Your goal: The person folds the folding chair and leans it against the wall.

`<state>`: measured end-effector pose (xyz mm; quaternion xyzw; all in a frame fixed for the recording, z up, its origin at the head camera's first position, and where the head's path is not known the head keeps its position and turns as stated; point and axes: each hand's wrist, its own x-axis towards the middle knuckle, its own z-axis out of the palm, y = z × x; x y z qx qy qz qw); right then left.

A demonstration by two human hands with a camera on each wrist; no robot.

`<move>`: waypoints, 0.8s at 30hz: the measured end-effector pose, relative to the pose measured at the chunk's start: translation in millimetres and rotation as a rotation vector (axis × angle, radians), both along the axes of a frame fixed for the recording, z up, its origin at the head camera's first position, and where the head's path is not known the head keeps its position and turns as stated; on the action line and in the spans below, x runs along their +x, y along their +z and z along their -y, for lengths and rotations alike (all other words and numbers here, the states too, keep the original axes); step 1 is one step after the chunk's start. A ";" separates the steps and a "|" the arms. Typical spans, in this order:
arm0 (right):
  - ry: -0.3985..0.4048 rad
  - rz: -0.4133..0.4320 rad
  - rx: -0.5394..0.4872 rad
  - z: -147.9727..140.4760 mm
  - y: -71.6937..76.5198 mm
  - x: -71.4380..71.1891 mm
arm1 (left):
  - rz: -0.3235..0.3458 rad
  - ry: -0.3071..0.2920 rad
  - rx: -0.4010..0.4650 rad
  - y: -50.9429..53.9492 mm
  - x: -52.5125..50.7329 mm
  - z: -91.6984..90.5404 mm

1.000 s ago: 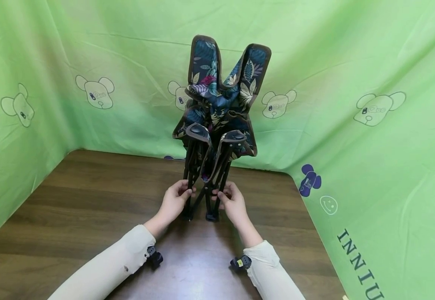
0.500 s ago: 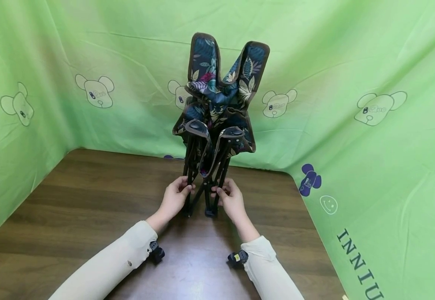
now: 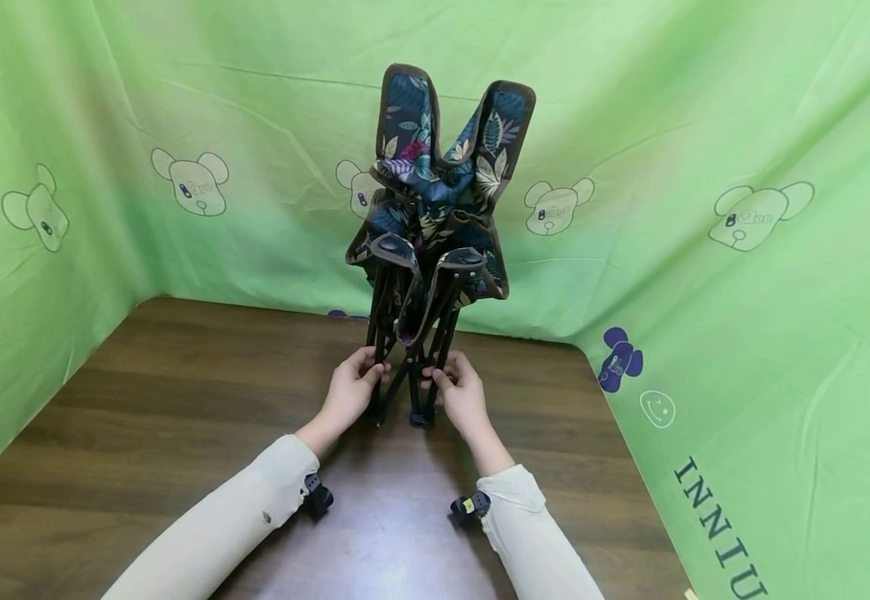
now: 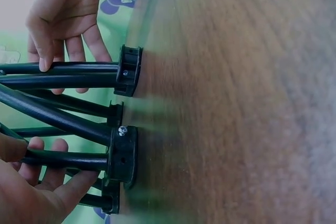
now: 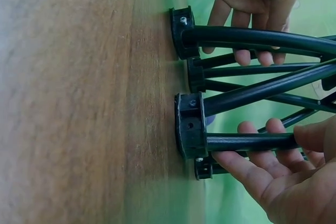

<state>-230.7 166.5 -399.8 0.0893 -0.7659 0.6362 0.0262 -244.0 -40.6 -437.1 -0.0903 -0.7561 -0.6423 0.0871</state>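
Note:
A folding camp chair point(image 3: 435, 196) stands upright on the table, its legs bunched close together. Dark blue cloth with a leaf print and brown edging hangs in folds from its frame. My left hand point(image 3: 348, 388) grips a black leg tube on the chair's left, low down. On the other side, my right hand point(image 3: 465, 393) holds a right leg tube between thumb and fingers. Close up in the left wrist view, crossing tubes end in black plastic feet point(image 4: 122, 156) at the tabletop. The right wrist view has my right fingers around a tube point(image 5: 252, 141) just above its foot.
Brown wood-grain table point(image 3: 180, 400) lies under the chair and arms. Green cloth point(image 3: 255, 100) printed with bear heads encloses the back and both sides, close behind the chair. A small black camera sits on each wrist.
The chair and both hands have shifted slightly away from me, toward the back cloth. Both hands keep their hold on the leg tubes, and the chair stays bunched.

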 end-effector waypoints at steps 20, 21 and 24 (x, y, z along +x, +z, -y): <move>-0.050 -0.055 -0.019 -3.1 -37.6 -25.9 | -0.011 0.025 -0.041 -1.3 -1.2 -5.4; -0.048 -0.056 -0.020 -3.3 -37.9 -26.3 | -0.012 0.028 -0.046 -1.4 -1.3 -5.6; -0.046 -0.060 -0.017 -3.9 -38.3 -27.2 | -0.019 0.036 -0.045 -1.3 -1.7 -6.7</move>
